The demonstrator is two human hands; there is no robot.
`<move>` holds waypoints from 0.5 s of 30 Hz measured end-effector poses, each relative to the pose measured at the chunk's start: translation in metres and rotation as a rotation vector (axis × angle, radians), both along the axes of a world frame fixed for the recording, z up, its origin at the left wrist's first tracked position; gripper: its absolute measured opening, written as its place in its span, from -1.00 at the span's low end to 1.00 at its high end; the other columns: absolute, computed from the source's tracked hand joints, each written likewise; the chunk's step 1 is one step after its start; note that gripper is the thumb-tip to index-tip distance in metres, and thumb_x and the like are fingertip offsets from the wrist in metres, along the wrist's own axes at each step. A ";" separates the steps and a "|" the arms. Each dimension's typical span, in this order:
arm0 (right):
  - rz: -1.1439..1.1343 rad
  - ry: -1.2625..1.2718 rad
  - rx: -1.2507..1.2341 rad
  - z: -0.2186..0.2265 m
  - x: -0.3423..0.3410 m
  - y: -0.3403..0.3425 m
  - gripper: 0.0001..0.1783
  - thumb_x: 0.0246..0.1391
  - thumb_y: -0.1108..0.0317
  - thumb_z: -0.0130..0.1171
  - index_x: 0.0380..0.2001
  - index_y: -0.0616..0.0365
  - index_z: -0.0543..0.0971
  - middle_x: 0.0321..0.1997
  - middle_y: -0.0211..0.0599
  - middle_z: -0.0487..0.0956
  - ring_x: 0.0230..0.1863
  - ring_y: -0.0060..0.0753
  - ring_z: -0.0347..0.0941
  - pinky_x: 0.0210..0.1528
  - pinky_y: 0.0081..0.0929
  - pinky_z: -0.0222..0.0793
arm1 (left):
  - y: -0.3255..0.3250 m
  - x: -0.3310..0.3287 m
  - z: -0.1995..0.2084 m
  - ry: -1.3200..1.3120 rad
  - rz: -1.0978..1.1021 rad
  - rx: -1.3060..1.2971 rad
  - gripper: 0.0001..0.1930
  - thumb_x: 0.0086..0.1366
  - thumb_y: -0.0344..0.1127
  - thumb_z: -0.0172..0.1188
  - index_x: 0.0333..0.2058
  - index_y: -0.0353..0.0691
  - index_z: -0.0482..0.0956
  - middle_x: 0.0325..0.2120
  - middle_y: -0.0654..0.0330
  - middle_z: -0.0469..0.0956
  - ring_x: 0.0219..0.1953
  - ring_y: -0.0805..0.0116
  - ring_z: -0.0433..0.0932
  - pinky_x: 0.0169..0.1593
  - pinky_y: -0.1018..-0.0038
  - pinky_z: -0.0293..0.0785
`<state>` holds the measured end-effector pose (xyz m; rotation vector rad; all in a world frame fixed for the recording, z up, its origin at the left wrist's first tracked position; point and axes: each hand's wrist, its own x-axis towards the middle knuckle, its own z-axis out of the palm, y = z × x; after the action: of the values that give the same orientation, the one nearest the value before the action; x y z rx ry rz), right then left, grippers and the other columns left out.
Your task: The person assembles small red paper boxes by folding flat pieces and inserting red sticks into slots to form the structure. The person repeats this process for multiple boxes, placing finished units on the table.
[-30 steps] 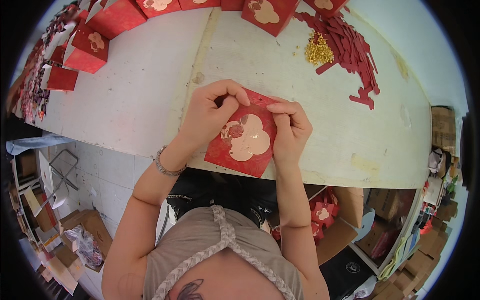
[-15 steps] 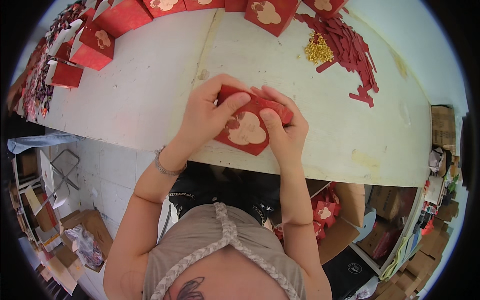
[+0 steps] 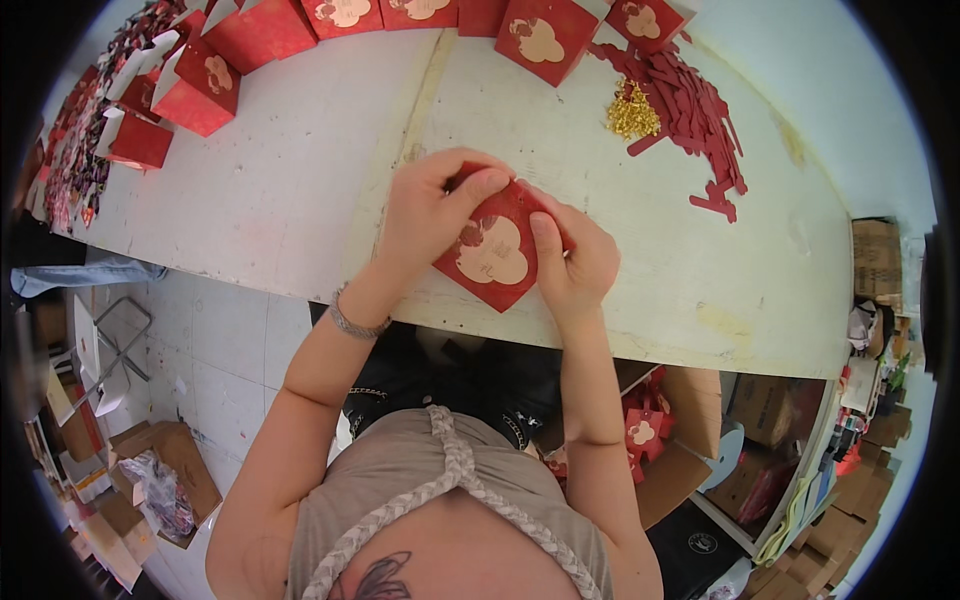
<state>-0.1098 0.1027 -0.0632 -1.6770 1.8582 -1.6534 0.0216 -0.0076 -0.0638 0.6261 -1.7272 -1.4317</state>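
A red paper gift box [image 3: 492, 255] with a pale cloud-shaped patch is held between my two hands over the near part of the table. My left hand [image 3: 432, 205] grips its upper left edge, the thumb lying along the top and the fingers behind. On the upper right side my right hand [image 3: 580, 252] closes around the box, its thumb on the front and the fingers bent over the top edge. Both thumbs press near the top rim. The back of the box and most fingertips are hidden.
The white table [image 3: 300, 200] has red boxes [image 3: 545, 45] along its far edge and more boxes [image 3: 200, 95] at the left. A pile of gold fasteners [image 3: 632, 112] lies beside dark red paper strips [image 3: 690, 110]. Below right, a carton [image 3: 690, 420] holds finished-looking red boxes.
The top of the box has been drawn closer together, and its right flap is now folded under my right hand. My hands stay at nearly the same place; the view has shifted slightly.
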 end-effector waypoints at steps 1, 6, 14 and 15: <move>0.015 -0.021 0.047 0.002 -0.002 0.002 -0.77 0.11 0.36 0.13 -0.20 0.23 0.62 -0.43 -0.19 0.62 -0.44 -0.33 0.54 -0.38 -0.57 0.41 | -0.003 0.000 0.003 -0.043 -0.047 0.016 -0.86 0.24 -0.43 0.16 -0.23 -0.31 0.58 -0.34 0.22 0.58 -0.44 0.59 0.48 -0.34 0.64 0.45; -0.245 -0.120 -0.017 -0.002 0.002 0.006 -0.67 0.09 0.39 0.12 -0.09 0.33 0.54 -0.31 -0.05 0.61 -0.32 -0.18 0.56 -0.24 -0.44 0.45 | 0.022 -0.024 0.017 -0.153 0.087 -0.427 -0.65 0.17 -0.31 0.21 -0.06 -0.27 0.50 0.07 0.03 0.38 0.03 0.28 0.39 -0.02 0.41 0.42; 0.100 0.106 -0.021 -0.010 0.033 0.008 -0.42 -0.13 0.54 0.07 0.07 0.35 0.36 0.10 0.06 0.41 0.09 0.04 0.35 0.17 -0.24 0.23 | 0.028 -0.025 0.024 -0.053 0.084 -0.040 -0.64 0.24 -0.41 0.12 0.03 -0.29 0.48 -0.07 0.11 0.53 -0.07 0.41 0.50 0.01 0.51 0.40; 0.146 0.169 -0.035 -0.013 0.039 0.012 -0.45 -0.17 0.55 0.06 0.02 0.32 0.42 0.04 0.05 0.46 0.03 0.06 0.39 0.14 -0.22 0.28 | 0.006 -0.021 0.026 -0.182 0.167 -0.079 -0.78 0.28 -0.42 0.09 -0.12 -0.27 0.60 -0.32 0.26 0.61 -0.33 0.62 0.49 -0.23 0.64 0.45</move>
<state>-0.0704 0.1145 -0.0763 -1.9714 1.7359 -1.5388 0.0010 -0.0020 -0.0377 0.8591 -1.8148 -1.2162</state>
